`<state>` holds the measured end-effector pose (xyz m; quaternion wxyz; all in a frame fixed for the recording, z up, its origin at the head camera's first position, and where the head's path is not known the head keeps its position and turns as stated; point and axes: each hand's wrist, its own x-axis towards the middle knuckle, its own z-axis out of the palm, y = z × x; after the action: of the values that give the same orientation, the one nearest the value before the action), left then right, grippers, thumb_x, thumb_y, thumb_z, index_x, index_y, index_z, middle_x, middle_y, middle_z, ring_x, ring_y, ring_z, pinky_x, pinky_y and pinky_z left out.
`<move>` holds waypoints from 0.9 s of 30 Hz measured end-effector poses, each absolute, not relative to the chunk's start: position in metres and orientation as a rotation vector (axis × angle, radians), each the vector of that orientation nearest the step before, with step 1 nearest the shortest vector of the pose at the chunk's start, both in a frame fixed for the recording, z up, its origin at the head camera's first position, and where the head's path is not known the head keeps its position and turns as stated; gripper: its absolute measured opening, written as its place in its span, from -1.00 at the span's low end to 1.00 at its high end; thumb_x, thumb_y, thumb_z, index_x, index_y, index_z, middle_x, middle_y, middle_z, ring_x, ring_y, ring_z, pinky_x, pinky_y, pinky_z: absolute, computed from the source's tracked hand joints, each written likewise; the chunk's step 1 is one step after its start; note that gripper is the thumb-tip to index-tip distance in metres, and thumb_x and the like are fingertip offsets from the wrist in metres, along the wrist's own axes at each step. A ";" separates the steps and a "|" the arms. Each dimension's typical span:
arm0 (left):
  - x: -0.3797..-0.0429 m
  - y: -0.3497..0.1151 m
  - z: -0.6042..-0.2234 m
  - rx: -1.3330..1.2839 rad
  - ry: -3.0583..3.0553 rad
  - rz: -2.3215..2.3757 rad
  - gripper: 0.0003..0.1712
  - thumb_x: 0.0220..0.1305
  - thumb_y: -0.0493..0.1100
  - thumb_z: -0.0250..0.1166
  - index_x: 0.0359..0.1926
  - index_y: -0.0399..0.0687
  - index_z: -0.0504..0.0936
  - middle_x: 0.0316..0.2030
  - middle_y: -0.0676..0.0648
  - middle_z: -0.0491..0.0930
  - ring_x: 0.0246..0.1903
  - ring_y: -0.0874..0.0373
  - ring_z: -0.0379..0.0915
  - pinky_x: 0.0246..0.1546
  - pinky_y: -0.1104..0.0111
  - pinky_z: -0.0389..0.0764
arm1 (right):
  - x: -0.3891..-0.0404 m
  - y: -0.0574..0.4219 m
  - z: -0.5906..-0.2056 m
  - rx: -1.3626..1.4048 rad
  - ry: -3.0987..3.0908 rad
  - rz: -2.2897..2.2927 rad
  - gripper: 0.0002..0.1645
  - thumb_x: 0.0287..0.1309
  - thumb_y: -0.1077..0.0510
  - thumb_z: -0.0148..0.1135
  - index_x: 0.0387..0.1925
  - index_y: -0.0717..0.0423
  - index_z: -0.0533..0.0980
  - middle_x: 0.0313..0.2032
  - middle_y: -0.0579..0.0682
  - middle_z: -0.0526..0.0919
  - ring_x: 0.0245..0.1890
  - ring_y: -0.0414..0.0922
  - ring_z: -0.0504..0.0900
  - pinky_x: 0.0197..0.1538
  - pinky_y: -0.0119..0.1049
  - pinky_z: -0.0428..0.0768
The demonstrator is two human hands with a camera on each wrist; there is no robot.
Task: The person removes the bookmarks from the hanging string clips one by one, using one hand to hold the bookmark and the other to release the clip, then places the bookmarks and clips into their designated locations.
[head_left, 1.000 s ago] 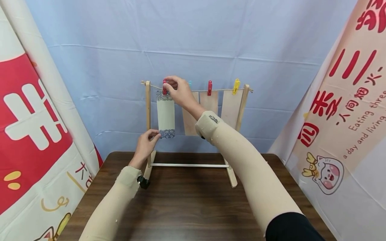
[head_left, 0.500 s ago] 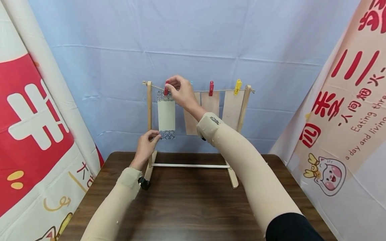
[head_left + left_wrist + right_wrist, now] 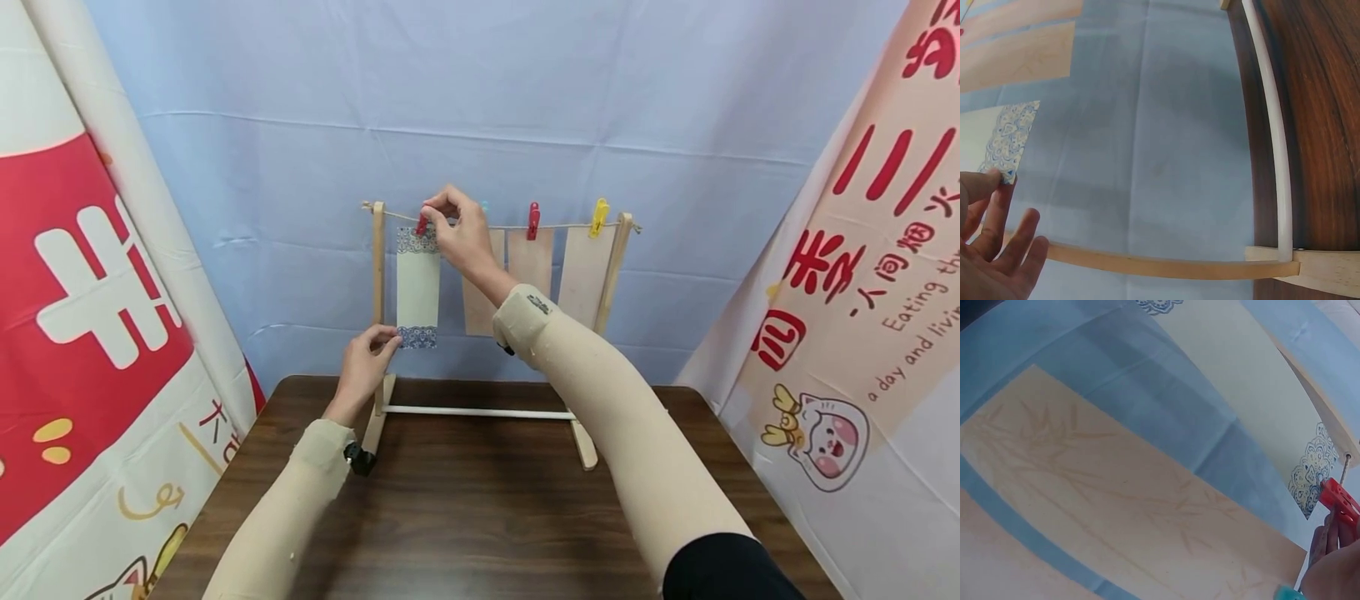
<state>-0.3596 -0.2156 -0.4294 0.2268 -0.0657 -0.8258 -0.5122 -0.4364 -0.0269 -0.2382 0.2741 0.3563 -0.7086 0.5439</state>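
A pale paper strip (image 3: 417, 279) with blue patterned bands at both ends hangs at the left of a cord (image 3: 510, 227). At its top edge, my right hand (image 3: 463, 236) pinches a red clothespin (image 3: 422, 222), which leans slightly. In the right wrist view the red clothespin (image 3: 1338, 499) sits over the strip's patterned end, beside the cord. My left hand (image 3: 365, 365) holds the strip's lower left corner between thumb and finger. The left wrist view shows that patterned corner (image 3: 1013, 137) pinched, the other fingers of my left hand (image 3: 1000, 240) spread loosely.
A wooden frame (image 3: 378, 283) with a white crossbar (image 3: 480, 412) stands on the brown table (image 3: 465, 508). Beige strips (image 3: 530, 265) hang to the right under a red clip (image 3: 533, 221), a yellow clip (image 3: 599, 217) and a turquoise clip (image 3: 1287, 592). A blue cloth (image 3: 487, 100) hangs behind.
The head view has shifted slightly, so the scene sits further right. The red clothespin leans more than before under my right hand. Both hands keep their hold.
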 end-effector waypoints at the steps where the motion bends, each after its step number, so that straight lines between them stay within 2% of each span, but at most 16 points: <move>1: -0.359 -0.215 -0.430 -0.183 -2.282 -1.405 -0.75 0.56 -0.13 0.36 0.08 -0.21 0.74 -0.05 -0.25 0.77 0.13 -0.23 0.66 0.27 -0.08 0.59 | -0.436 -0.026 -0.238 0.952 -1.899 1.462 -0.92 0.49 0.29 0.31 -0.16 0.28 0.63 -0.14 0.15 0.75 -0.15 -0.06 0.70 -0.02 -0.30 0.64; 10: -0.354 -0.216 -0.435 -0.177 -2.316 -1.431 -0.74 0.59 -0.11 0.33 0.12 -0.17 0.72 0.06 -0.23 0.73 0.21 -0.22 0.61 0.29 -0.09 0.58 | -0.434 -0.022 -0.235 0.949 -1.846 1.453 -0.89 0.50 0.27 0.32 -0.10 0.28 0.65 -0.11 0.15 0.75 -0.10 -0.05 0.73 0.07 -0.18 0.67; 19: -0.351 -0.219 -0.442 -0.186 -2.319 -1.411 -0.73 0.58 -0.13 0.34 0.12 -0.20 0.72 0.08 -0.27 0.73 0.23 -0.26 0.59 0.31 -0.12 0.56 | -0.430 -0.022 -0.233 0.970 -1.803 1.434 -0.90 0.45 0.29 0.36 -0.10 0.27 0.65 -0.11 0.15 0.75 -0.10 -0.02 0.74 0.06 -0.02 0.67; 22: -0.350 -0.218 -0.444 -0.186 -2.317 -1.407 -0.74 0.57 -0.12 0.34 0.11 -0.19 0.72 0.07 -0.28 0.73 0.22 -0.26 0.60 0.31 -0.13 0.55 | -0.429 -0.021 -0.233 0.979 -1.785 1.426 -0.89 0.44 0.29 0.37 -0.09 0.29 0.64 -0.10 0.16 0.75 -0.09 -0.01 0.74 0.07 -0.03 0.68; 27: -0.349 -0.217 -0.446 -0.183 -2.306 -1.408 -0.75 0.56 -0.14 0.35 0.10 -0.20 0.73 0.03 -0.26 0.75 0.19 -0.24 0.62 0.31 -0.10 0.56 | -0.426 -0.017 -0.234 0.981 -1.776 1.409 -0.82 0.47 0.29 0.35 0.00 0.31 0.61 -0.05 0.18 0.73 -0.01 0.01 0.74 0.20 -0.22 0.64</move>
<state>-0.3486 -0.2171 -0.4461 0.2151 -0.0658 -0.8316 -0.5077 -0.4260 -0.0167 -0.2337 0.3295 0.3750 -0.6789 0.5385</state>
